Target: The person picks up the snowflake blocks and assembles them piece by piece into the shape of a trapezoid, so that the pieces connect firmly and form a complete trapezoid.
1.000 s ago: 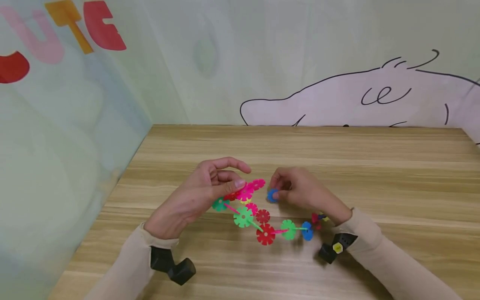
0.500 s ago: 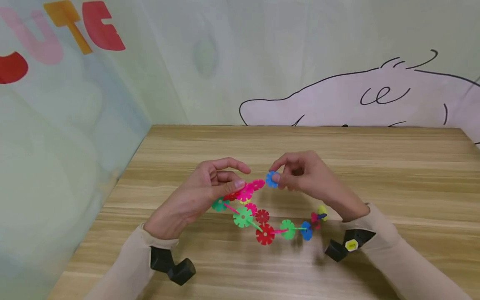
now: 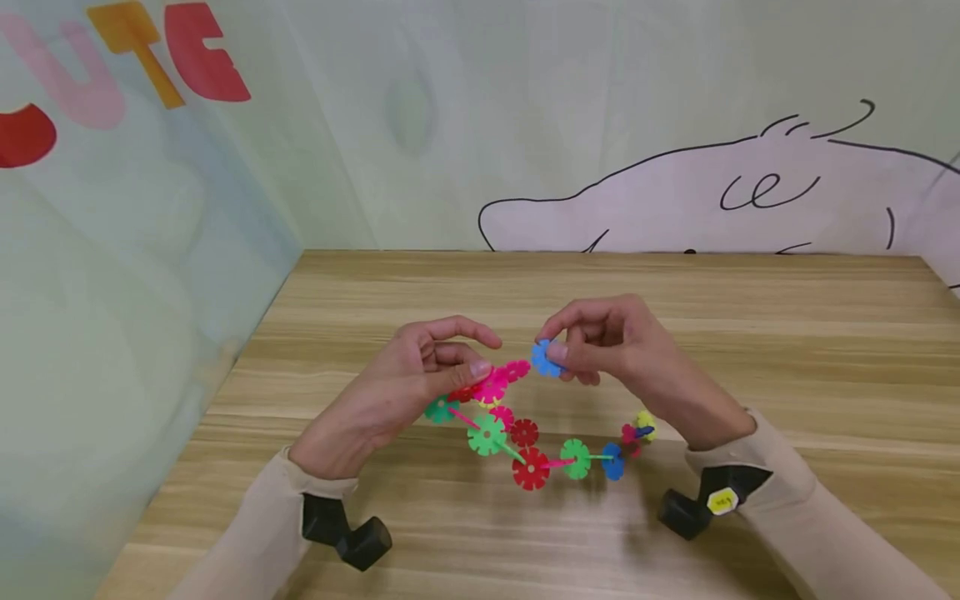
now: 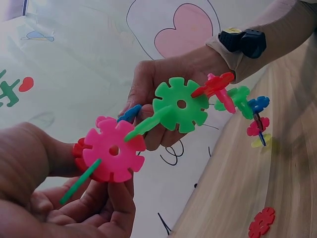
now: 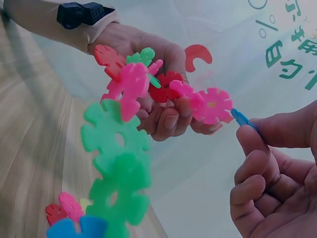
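My left hand (image 3: 397, 387) pinches one end of a chain of slotted plastic snowflake discs. A pink snowflake disc (image 5: 213, 105) sticks out past its fingers. From there the chain hangs through a green disc (image 3: 487, 433), a red disc (image 3: 530, 468) and others, toward a yellow disc (image 3: 646, 423) at the far right. Between thumb and index finger, my right hand (image 3: 637, 362) holds a blue snowflake disc (image 3: 546, 358). In the right wrist view this blue disc is edge-on, at the rim of the pink end disc; whether their slots mesh I cannot tell.
Loose discs, a dark red one (image 3: 525, 432), a pink one (image 3: 502, 417) and a yellow one (image 3: 489, 402), lie on the wooden table (image 3: 360, 292) behind the chain. A printed cloth wall (image 3: 450, 125) rises at the table's back edge.
My right hand has risen with the blue disc, bringing it up to the pink end disc's level. The right wrist has swung outward, uncovering the chain's yellow end. My left hand has stayed still.
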